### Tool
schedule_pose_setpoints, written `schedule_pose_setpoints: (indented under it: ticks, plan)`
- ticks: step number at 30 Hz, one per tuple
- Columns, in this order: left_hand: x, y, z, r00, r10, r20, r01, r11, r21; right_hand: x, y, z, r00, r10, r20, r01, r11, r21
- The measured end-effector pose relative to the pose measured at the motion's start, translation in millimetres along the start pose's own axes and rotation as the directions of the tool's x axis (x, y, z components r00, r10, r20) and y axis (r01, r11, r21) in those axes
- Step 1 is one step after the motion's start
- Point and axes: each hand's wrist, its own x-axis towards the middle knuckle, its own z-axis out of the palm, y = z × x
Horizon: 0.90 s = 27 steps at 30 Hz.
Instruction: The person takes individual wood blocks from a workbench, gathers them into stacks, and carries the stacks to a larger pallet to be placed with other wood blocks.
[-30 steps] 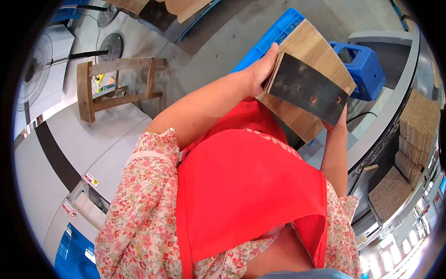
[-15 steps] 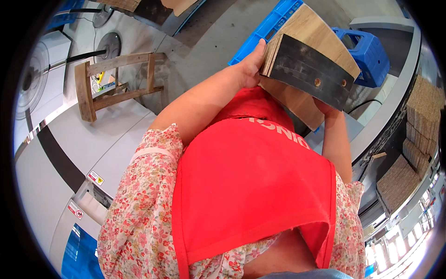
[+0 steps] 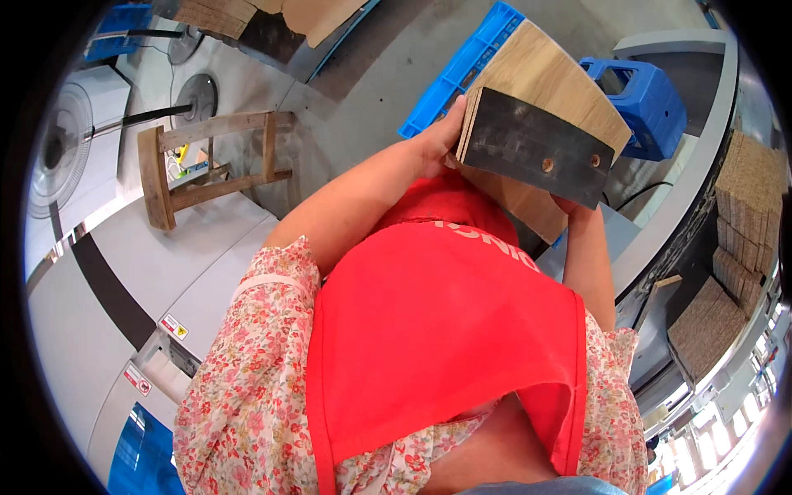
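A short stack of boards with a black top face [image 3: 536, 142] is held between my two hands. Two round holes show near its right end, and pale layered edges show at its left end. My left hand [image 3: 445, 139] grips the left end, its thumb up along the edge. Under the right end, my right hand [image 3: 575, 206] is closed on the boards, its fingers mostly hidden beneath them. Larger wood-grain boards [image 3: 557, 66] lie behind and below the stack, on a blue plastic crate [image 3: 462, 73].
A blue plastic stool [image 3: 648, 107] stands at the far right, beside a curved grey machine edge [image 3: 701, 157]. Stacked brown board pieces [image 3: 708, 326] sit at the right. On the left are a wooden frame [image 3: 219, 165], a fan [image 3: 62, 153] and white machine covers [image 3: 157, 256].
The black-faced stack has come slightly nearer and tilted, so its layered left edge looks thinner and more wood-grain board shows behind it. Both hands keep hold; the whole view has shifted a little.
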Motion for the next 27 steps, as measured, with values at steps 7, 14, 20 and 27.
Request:
schedule_pose_setpoints:
  ticks: [7, 14, 20, 27]
  plan:
    - [-18, -3, 22, 0.993, 0.103, -0.055, -0.115, 0.951, -0.286, 32, 13, -40, 0.945, -0.090, 0.316, 0.081, 0.996, 0.040]
    - [2, -14, 4, 0.988, 0.120, 0.095, -0.084, 0.943, -0.321, 20, 18, -21, 0.947, -0.099, 0.304, 0.050, 0.985, 0.165]
    - [-2, 3, -23, 0.998, 0.042, 0.038, -0.033, 0.974, -0.222, 21, 44, -4, 0.956, -0.110, 0.273, 0.055, 0.978, 0.200]
    - [-29, 61, -103, 0.992, 0.104, 0.065, -0.096, 0.988, -0.120, 56, 75, 67, 0.918, -0.216, 0.333, 0.125, 0.953, 0.275]
